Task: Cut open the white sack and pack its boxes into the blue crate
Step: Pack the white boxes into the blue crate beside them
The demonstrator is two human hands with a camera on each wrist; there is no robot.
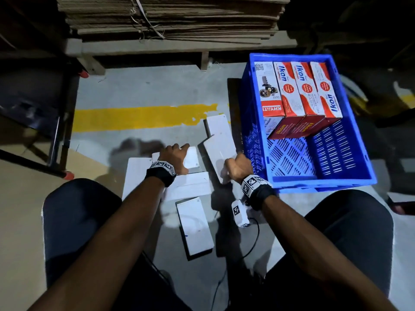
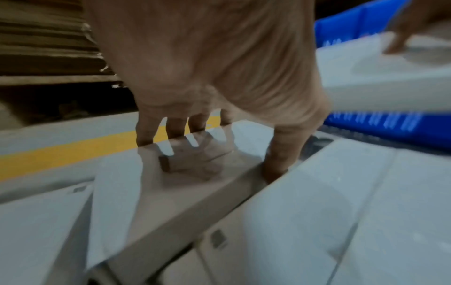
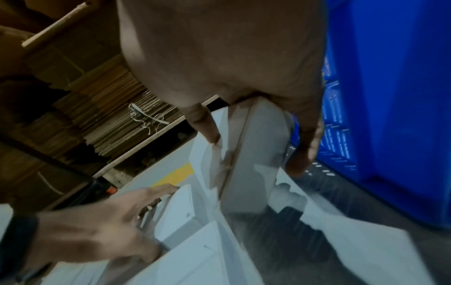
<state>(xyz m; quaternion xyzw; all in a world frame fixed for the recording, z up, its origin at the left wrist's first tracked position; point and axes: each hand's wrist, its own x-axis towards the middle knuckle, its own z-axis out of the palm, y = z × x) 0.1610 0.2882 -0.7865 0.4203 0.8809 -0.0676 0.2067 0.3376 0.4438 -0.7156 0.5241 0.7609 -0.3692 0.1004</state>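
Note:
Several plain white boxes lie on the grey floor between my knees. My left hand grips one flat white box. In the left wrist view its fingers hook over the far edge of that box and the thumb presses the near side. My right hand holds another white box tilted up off the floor, beside the blue crate. The right wrist view shows that box pinched between thumb and fingers, with the crate wall just right. Red-and-white boxes fill the crate's far end.
More white boxes lie near my knees and by the crate's left wall. A yellow floor line runs ahead. Stacked flat cardboard on a pallet stands beyond. A dark metal frame is at left, and a cable trails below.

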